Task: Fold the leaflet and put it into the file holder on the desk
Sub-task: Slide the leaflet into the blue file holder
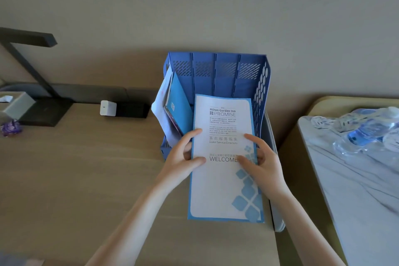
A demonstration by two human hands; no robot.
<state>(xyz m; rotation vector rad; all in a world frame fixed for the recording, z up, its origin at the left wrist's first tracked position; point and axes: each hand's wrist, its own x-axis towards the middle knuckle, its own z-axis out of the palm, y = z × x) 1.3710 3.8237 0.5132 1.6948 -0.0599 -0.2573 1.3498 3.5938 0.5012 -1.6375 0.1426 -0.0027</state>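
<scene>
One leaflet (224, 157), one file holder (216, 71), perhaps two bottles (364, 134).

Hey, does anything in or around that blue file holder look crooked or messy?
Yes. In the file holder's leftmost slot, the papers and a blue booklet lean askew, spilling over its left side.

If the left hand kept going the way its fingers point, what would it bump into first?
Probably the white and blue printed leaflet itself: the left hand already grips its edge, fingers pointing right across the page. Depth beyond is unclear.

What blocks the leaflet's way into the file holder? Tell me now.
Nothing visible. Both hands, left hand and right hand, hold the leaflet before the file holder; papers fill only its leftmost slot, the others look free.
</scene>
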